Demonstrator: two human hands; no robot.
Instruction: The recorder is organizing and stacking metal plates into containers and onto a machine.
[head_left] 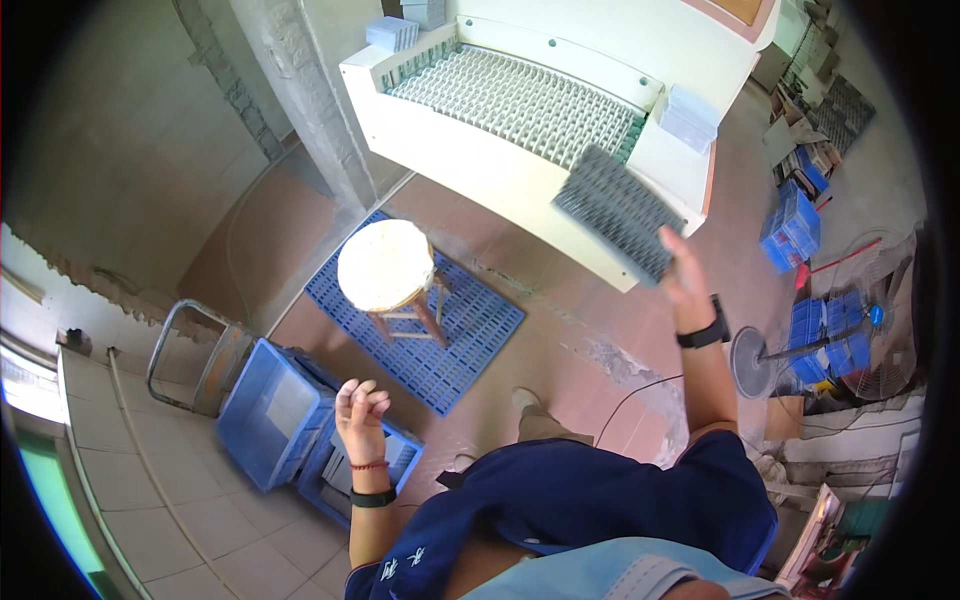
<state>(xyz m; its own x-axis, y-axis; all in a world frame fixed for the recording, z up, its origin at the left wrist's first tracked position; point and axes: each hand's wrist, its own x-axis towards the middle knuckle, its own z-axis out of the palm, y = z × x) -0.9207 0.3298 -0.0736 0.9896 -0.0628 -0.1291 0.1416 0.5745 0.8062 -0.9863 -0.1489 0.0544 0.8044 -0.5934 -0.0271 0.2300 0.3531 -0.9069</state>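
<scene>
My right hand (684, 278) grips a dark grey rectangular panel (618, 212) by its lower right corner. The panel has a ridged, patterned face and is tilted in front of a white machine (480, 185). Behind the panel lies the machine's bed of small rollers (520, 98), partly covered by it. My left hand (362, 408) is raised above the blue crates, its fingers loosely bent and holding nothing. A grey-white stack of flat pieces (690, 115) rests on the machine's right ledge, and another stack (391, 34) on its left.
A round wooden stool (386, 265) stands on a blue plastic pallet (470, 345). Blue crates (270, 415) sit at left beside a metal-handled trolley (215, 365). At right are a fan (885, 345), more blue crates (792, 228) and a cable (625, 400) on the floor.
</scene>
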